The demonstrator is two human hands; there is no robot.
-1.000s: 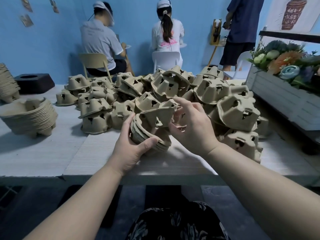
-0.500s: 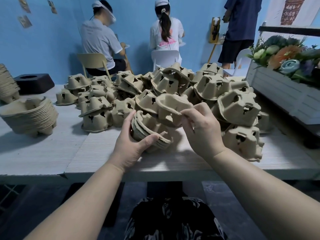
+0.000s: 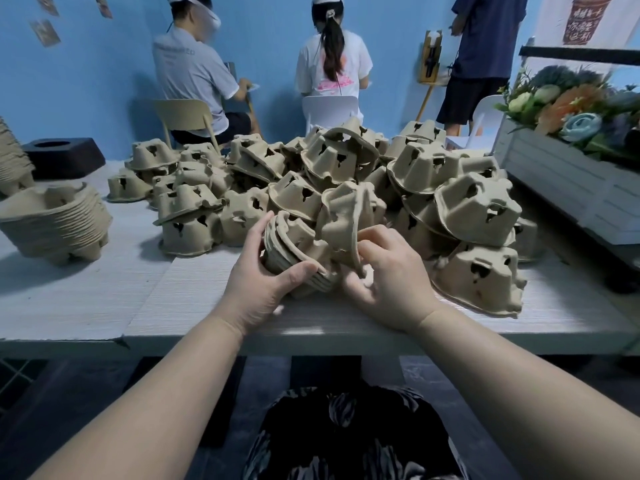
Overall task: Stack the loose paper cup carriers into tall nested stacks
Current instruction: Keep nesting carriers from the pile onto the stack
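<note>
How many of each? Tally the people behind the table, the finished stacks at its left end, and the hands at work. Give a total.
People: 3
Finished stacks: 2
Hands: 2
Total: 7

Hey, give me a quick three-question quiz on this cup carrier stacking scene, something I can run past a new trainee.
1. True or false: the left hand grips a small nested stack tilted on its side.
2. What does the right hand pinch? A) a flower B) a single carrier C) a black block
3. Fill in: the finished nested stack rests on the table to the ____ of the loose pile.

Key: 1 true; 2 B; 3 left
</note>
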